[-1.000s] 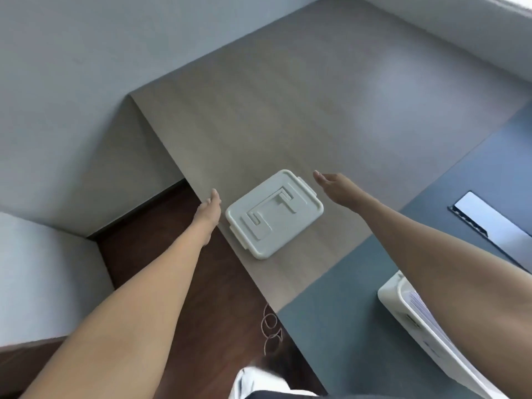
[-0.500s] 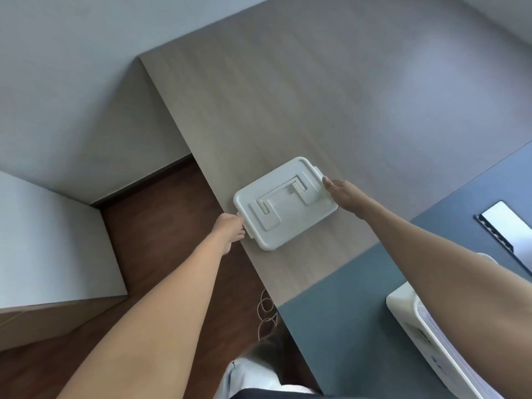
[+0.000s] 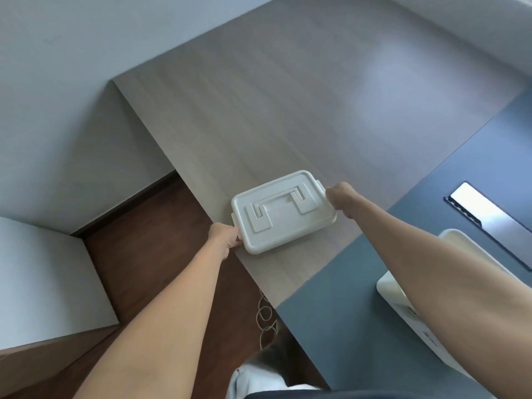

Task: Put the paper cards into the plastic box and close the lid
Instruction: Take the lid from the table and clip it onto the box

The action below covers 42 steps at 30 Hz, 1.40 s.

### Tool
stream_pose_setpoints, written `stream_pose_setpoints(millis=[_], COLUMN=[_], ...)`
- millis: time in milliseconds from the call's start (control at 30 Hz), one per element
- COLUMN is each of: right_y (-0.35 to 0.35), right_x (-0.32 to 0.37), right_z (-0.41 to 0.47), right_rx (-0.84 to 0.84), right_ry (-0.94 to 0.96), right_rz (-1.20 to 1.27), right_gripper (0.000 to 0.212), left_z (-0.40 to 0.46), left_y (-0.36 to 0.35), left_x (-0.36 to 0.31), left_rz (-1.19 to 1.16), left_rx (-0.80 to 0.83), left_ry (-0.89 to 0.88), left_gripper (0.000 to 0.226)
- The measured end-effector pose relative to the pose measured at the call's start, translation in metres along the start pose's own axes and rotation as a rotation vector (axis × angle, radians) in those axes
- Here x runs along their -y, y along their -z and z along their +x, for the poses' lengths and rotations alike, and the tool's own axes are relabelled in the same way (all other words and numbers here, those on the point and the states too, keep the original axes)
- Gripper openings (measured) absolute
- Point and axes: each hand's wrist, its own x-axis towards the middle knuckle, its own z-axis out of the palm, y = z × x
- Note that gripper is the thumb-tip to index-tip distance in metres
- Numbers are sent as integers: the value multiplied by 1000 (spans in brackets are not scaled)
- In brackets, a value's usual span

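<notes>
the left hand [image 3: 224, 236] has its grip curled around the near-left end tab of the plastic box [image 3: 283, 212], fingers tucked under the rim; the right hand [image 3: 341, 197] is clenched on the tab at the opposite end, so the box is grasped from both sides. the box sits on the wood-grain surface [image 3: 288, 110], close to its left edge, with its lid [image 3: 280, 208] on and the flat handle folded down into the lid's recess. whether the box is lifted or resting on the surface is hard to tell from this angle.

nothing lies between the hands and the box. to the right the wood-grain gives way to a blue-grey surface [image 3: 331, 318], where a second white container [image 3: 403, 300] stands partly hidden behind the right forearm; what it holds cannot be made out. farther right a shiny dark-framed panel [image 3: 489, 220] is set in the blue-grey top. left of the surface edge is dark wooden floor [image 3: 149, 240], with a white cable [image 3: 266, 321] looped on it near the desk, and a pale cabinet [image 3: 43, 283] at the far left
</notes>
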Motion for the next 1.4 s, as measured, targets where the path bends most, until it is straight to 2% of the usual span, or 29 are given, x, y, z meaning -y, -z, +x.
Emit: stream_pose_setpoints(millis=[133, 267, 333, 400, 500, 567, 633, 733, 867, 1000, 1100, 1200, 1300, 1400], right_y=[37, 84, 108, 134, 168, 188, 208, 233, 250, 257, 254, 247, 238, 225], right_x=[-1, -12, -24, -41, -69, -90, -117, -161, -205, -251, -279, -304, -324, -338], right_z=[-19, -43, -53, -63, -80, -93, -108, -134, -161, -182, -197, -207, -213, -215], right_rx=[-223, -286, -303, -318, -361, -419, -462, -517, -593, -682, -714, -736, -743, -728], right_ry=[19, 47, 69, 75, 80, 74, 51, 18, -22, -76, -109, -139, -173, -204], right_rz=[103, 262, 356, 426, 497, 533, 573, 651, 721, 791, 861, 904, 942, 988], right_gripper=[35, 35, 23, 36, 23, 23, 25, 20, 19, 27, 28, 26, 21, 25], left_z=[-20, -34, -43, -55, -70, -82, -98, -123, -156, -184, -195, -196, -200, -198], left_y=[-11, -29, -43, -61, -93, -119, -149, -194, -237, -273, -296, -316, -329, -334], left_x=[-29, -59, -76, -90, -109, -118, -124, -125, -113, -97, -88, -77, -68, -60], left_rz=[-37, -88, -94, -86, -61, -32, 13, 98, 157, 219, 279, 354, 425, 502], left_rx=[120, 193, 239, 299, 393, 460, 536, 624, 699, 737, 718, 687, 657, 636], left_ry=[-67, -170, -234, -288, -354, -385, -409, -437, -465, -480, -499, -528, -549, -557], left_gripper=[9, 17, 18, 19, 19, 16, 11, 28, 25, 20, 5, 19, 21, 20])
